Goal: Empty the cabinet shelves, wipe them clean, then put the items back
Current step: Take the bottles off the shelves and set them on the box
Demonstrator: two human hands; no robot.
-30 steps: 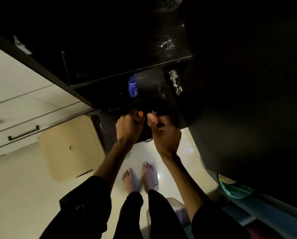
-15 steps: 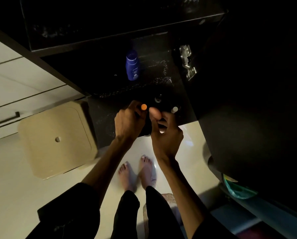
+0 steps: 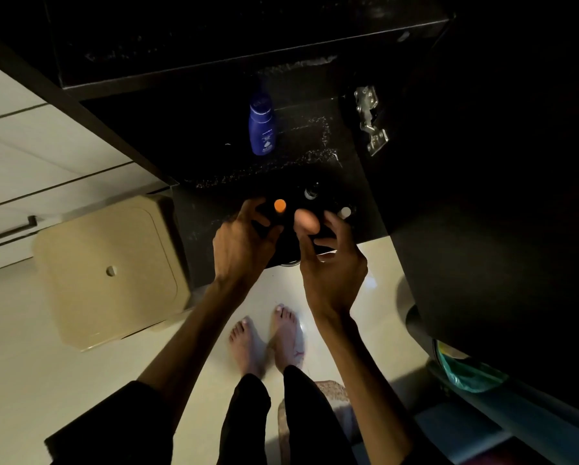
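Note:
A dark cabinet shelf holds a blue lotion bottle standing upright near its middle. At the shelf's front edge both hands grip a cluster of small dark bottles. My left hand curls round a dark bottle with an orange cap. My right hand curls round dark bottles, with a peach cap and a white cap showing by its fingers. A black-capped bottle stands just behind them. The bottle bodies are lost in the dark.
An upper shelf edge overhangs the lower one. A metal door hinge sits on the right wall. A beige stool stands on the pale floor at left, beside white drawers. A green bag lies at lower right.
The view has tilted downward, so the shelf and blue bottle sit lower and nearer in frame. Both hands stay on the small bottles at the shelf's front edge.

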